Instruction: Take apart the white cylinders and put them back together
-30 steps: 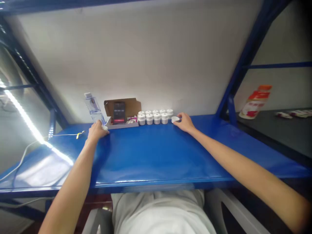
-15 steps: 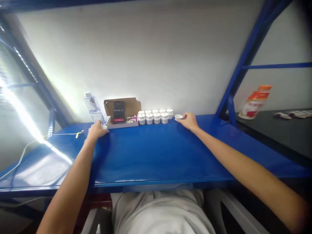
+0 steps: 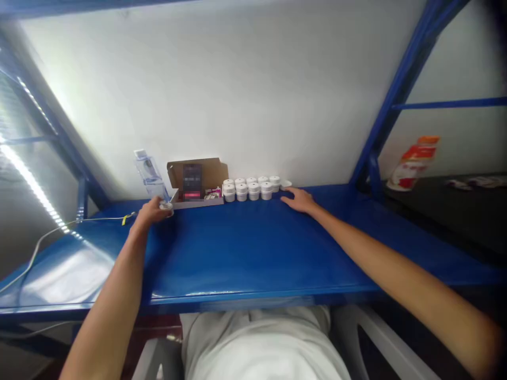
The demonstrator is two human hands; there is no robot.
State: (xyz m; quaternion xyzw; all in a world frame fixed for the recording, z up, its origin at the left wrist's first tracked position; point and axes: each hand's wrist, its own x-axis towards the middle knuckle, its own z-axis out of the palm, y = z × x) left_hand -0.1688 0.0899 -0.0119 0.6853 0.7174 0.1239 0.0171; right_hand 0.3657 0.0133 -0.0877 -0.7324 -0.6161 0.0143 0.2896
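Observation:
My left hand (image 3: 153, 210) is at the left of the blue table, its fingers closed around a small round whitish piece (image 3: 167, 207), perhaps a jar or a lid. Just behind that hand a clear water bottle (image 3: 150, 171) leans to one side. On the right, my right hand (image 3: 299, 200) has its fingers apart and holds nothing. Its fingertips are close to a small white round piece (image 3: 285, 183), which is partly covered by the hand. Two rows of white lidded jars (image 3: 253, 191) stand immediately left of that piece.
An open cardboard box (image 3: 216, 201) holds a dark phone (image 3: 192, 182) and small pink-and-white packets. A cable (image 3: 103, 218) crosses the table's left side. Blue frame posts (image 3: 390, 100) rise at both sides. An orange-capped bottle (image 3: 412, 163) stands beyond the right post.
My right hand has let go of the white round piece, which now sits farther back beside the jars. Its fingers have spread and moved slightly left. My left hand has barely moved.

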